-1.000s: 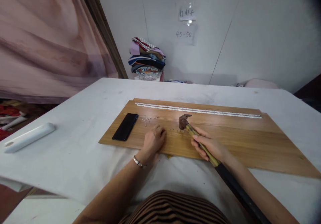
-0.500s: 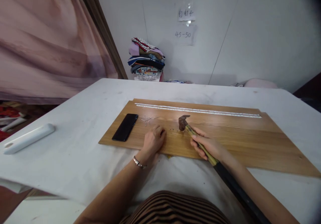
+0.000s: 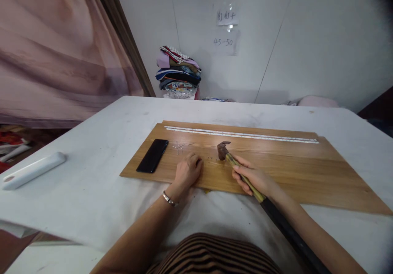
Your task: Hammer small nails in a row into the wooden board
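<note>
My right hand is wrapped around the handle of a claw hammer. Its rusty brown head sits low over the wooden board, and its long yellow and black handle runs back along my forearm. Small dark nail heads show in the board just left of the hammer head. My left hand rests on the board's near side with its fingers curled in; whatever they hold, if anything, is hidden. Several loose nails lie on the board beyond that hand.
A black phone lies on the board's left part. Two white marked strips run along its far side. The board lies on a white-covered table, with a white handle-like object at left. Folded clothes are stacked behind by the wall.
Almost everything holds still; the whole view has shifted very slightly. Both hands and the hammer keep their places on the board.
</note>
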{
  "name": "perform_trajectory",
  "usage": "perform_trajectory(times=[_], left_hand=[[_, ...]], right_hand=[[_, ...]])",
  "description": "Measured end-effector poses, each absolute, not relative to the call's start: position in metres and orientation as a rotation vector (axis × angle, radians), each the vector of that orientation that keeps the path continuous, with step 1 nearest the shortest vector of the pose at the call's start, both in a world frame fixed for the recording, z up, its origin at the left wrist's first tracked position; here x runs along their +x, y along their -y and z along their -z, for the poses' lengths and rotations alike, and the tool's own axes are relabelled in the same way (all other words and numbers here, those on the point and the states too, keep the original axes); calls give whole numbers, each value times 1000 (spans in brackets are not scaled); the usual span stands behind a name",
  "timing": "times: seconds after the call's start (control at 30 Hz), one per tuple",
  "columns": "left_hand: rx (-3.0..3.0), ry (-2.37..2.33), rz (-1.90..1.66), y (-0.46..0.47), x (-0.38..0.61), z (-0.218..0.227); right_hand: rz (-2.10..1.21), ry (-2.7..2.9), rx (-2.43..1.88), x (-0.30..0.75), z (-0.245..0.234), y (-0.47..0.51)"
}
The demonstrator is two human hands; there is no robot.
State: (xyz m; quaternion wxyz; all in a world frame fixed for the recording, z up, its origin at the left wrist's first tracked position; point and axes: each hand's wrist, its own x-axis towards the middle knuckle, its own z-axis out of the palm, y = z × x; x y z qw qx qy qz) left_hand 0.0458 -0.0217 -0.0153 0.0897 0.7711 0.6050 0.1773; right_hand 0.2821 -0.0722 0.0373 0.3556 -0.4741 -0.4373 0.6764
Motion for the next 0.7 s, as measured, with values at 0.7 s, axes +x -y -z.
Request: perform_trajectory(times=[0.7], left_hand=[[2297,-1801,-525,22,46,16]], right_hand=[[-1724,1120,-1222,282,-39,74]])
